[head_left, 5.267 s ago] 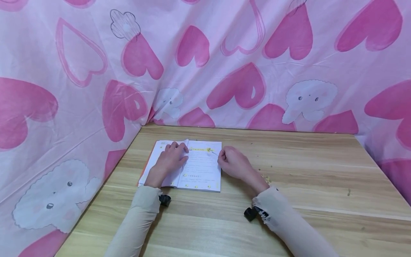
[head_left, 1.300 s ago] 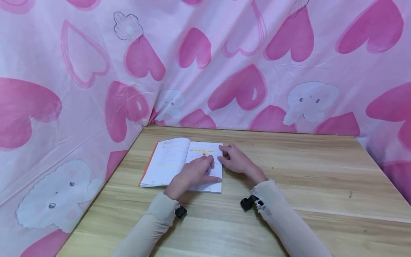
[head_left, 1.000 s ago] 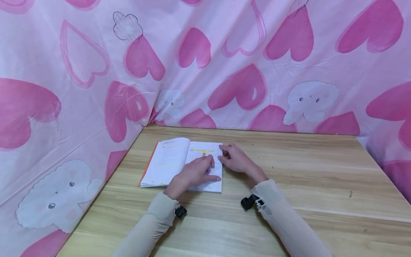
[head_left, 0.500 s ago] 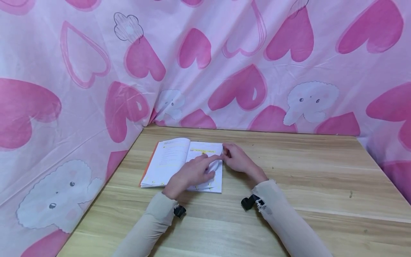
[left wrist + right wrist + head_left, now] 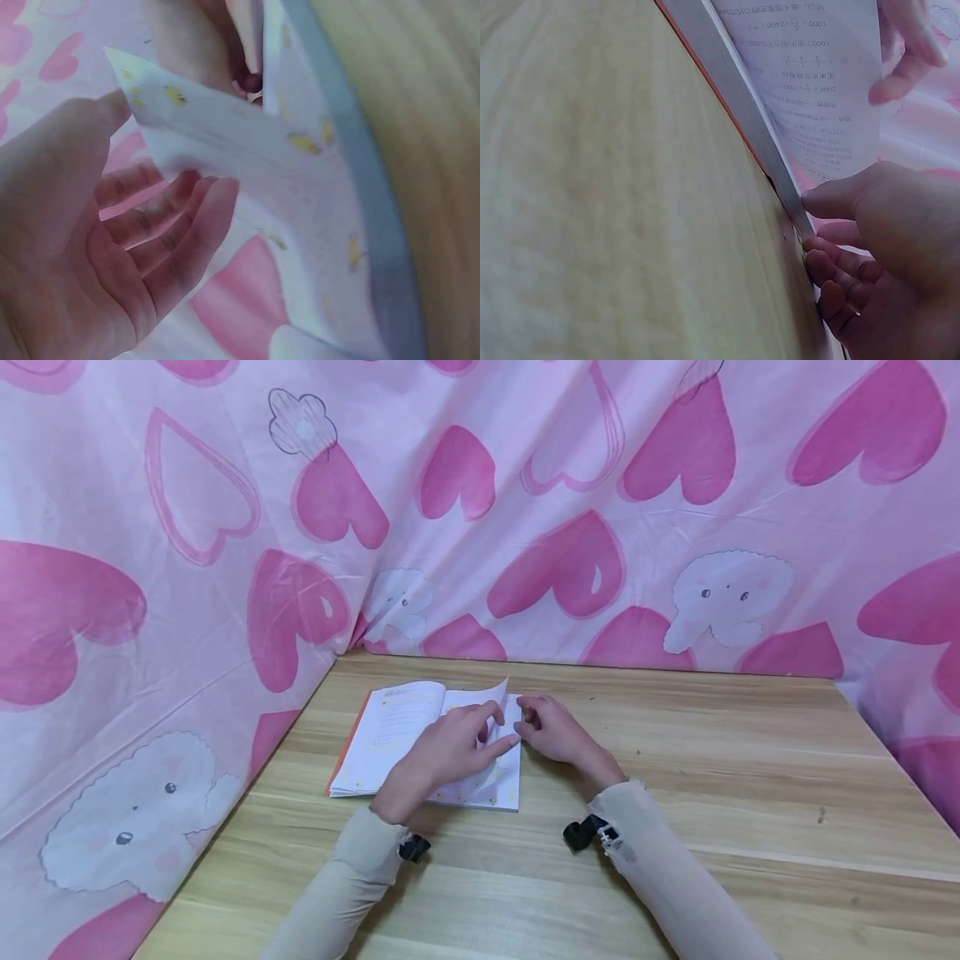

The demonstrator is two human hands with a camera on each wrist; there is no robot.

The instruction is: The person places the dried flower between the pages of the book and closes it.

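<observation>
Left of centre on the tabletop [image 5: 712,760], toward its far edge: one open book [image 5: 393,735], white pages, orange cover [image 5: 347,742] showing along its left side. Hands, two, both at the book. Left: yours reaches over the right-hand page, fingers loosely bent and well parted from the thumb, touching one raised leaf [image 5: 225,139] that stands between them. Right: yours [image 5: 558,735] sits at the book's right edge, fingers bent, thumb and fingertips touching the page block [image 5: 757,112]; whether they grip it, you cannot tell. Orientation: spine running away from you, page heads toward the patterned drape [image 5: 551,468]; the spread's long axis lies left to right. The raised leaf's free corner points up and away.
</observation>
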